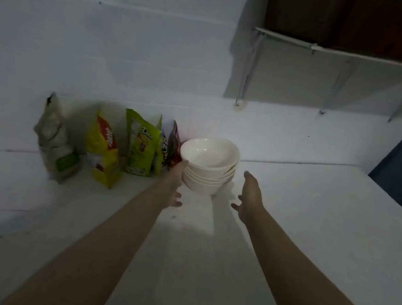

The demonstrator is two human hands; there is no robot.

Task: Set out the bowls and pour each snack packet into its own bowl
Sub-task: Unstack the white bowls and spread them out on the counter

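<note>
The stack of bowls (209, 168) stands between both hands; left hand (175, 184) touches its side, fingers straight; right hand (250, 195) is spread wide, just beside it.

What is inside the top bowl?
Nothing that shows: the visible part of the top bowl is bare white. It sits tilted on the stacked bowls, whose insides are covered.

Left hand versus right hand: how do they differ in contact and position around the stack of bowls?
The left hand touches the left side of the stack of white bowls; the right hand is apart from it, on the right. The left hand's thumb reaches up to the top bowl; the right hand sits lower. Both have relaxed, spread fingers and hold nothing.
</note>
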